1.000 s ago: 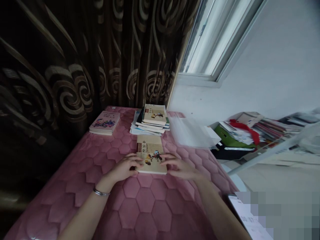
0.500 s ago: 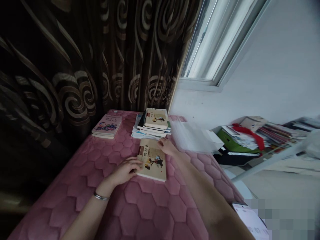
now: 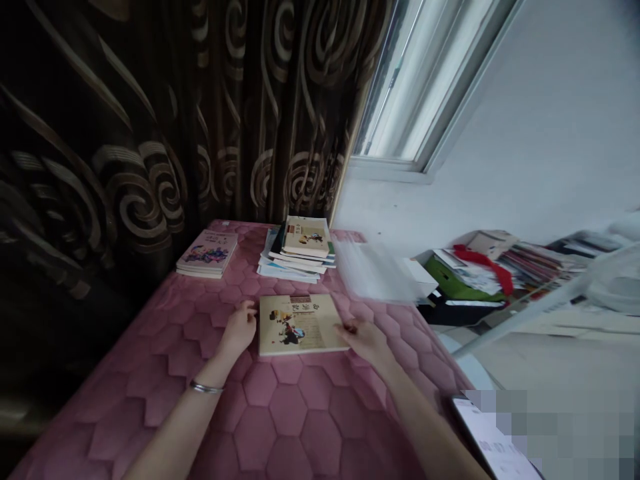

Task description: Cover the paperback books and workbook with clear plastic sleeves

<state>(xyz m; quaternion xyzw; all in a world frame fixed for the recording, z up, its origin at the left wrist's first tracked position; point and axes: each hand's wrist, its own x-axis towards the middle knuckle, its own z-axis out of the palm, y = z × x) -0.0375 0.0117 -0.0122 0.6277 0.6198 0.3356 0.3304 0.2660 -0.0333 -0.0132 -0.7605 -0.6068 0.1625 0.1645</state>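
A cream paperback book (image 3: 320, 330) with painted figures and dark lettering lies sideways on the pink quilted surface (image 3: 285, 407) in front of me. My right hand (image 3: 367, 341) grips the book's right edge, thumb on the cover. Close beside its left edge is my left hand (image 3: 241, 328), fingers loosely bent and not closed on anything; a narrow gap seems to part them from the book. A silver bracelet (image 3: 206, 387) circles my left wrist. Behind the book stands a stack of books and papers (image 3: 300, 261), topped by a smaller cream book (image 3: 306, 237).
Pink-covered books (image 3: 207, 253) lie at the back left by a dark patterned curtain (image 3: 250, 133). A translucent plastic sheet or bag (image 3: 373, 270) rests right of the stack. At the right edge is a phone (image 3: 493, 433); beyond it, a green bag (image 3: 457, 277) with papers.
The book has been turned from upright to lying sideways. My right hand has moved from its top corner to its right edge. My left hand has come off the cover to the left side.
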